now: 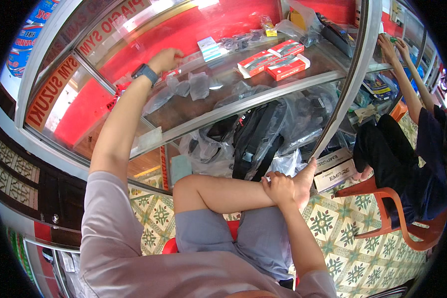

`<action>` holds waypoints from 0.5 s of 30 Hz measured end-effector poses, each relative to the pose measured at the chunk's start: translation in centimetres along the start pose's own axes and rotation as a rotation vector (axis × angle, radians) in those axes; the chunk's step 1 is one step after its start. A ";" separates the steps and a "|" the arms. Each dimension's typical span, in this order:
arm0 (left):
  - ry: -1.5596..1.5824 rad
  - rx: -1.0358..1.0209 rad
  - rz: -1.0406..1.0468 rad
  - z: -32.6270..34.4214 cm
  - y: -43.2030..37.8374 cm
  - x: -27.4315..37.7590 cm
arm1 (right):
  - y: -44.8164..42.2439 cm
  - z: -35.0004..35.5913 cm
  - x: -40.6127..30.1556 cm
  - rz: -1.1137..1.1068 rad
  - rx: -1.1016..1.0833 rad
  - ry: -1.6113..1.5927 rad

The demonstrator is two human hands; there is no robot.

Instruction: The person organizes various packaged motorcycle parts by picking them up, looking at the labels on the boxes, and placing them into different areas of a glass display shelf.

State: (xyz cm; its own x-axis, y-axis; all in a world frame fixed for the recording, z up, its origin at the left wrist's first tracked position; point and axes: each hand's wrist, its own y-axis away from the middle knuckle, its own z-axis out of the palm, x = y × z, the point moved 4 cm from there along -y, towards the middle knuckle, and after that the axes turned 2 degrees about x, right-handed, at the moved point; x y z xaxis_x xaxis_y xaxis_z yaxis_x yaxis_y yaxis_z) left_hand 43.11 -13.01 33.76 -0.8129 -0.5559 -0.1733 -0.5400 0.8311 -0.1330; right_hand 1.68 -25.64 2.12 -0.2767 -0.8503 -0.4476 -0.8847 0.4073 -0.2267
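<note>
My left hand (166, 60), with a dark watch (145, 73) on its wrist, reaches into a glass display case. Its fingers are loosely bent and apart, and nothing shows in them. Below it on the glass shelf (227, 87) lie clear plastic packets (188, 87) and a small red item (170, 73). Right of it stand a white-and-blue box (208, 48) and several red boxes (287, 67), some with open ends. My right hand (282, 187) is clasped over the ankle of my crossed leg (231, 193).
An aluminium frame post (352, 85) rises right of the shelf. Beneath lie a black bag (255, 138) in plastic and cartons (334, 175). At right another person (428, 149) sits on an orange plastic chair (391, 208), hands raised at the case. The floor is patterned tile (322, 221).
</note>
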 end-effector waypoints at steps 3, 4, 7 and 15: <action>0.284 0.276 0.019 -2.0 -1.9 5.6 | 0.0 0.0 -0.1 0.010 0.013 0.006; 0.342 0.391 0.207 -1.9 -1.9 7.8 | 0.0 0.1 -0.2 0.005 0.011 0.002; 0.360 0.216 0.282 -1.6 -1.3 17.9 | 0.1 -0.4 0.4 0.004 0.032 0.016; 0.311 0.377 0.130 1.4 -1.1 19.0 | 0.2 0.5 0.3 -0.030 0.038 0.028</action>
State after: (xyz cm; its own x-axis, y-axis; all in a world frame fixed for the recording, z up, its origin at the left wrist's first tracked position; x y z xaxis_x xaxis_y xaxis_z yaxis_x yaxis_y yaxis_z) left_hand 28.56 -24.46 29.28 -0.9257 -0.3697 0.0797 -0.3603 0.7982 -0.4828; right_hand 1.65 -25.63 1.53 -0.2614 -0.8710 -0.4159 -0.8778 0.3937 -0.2729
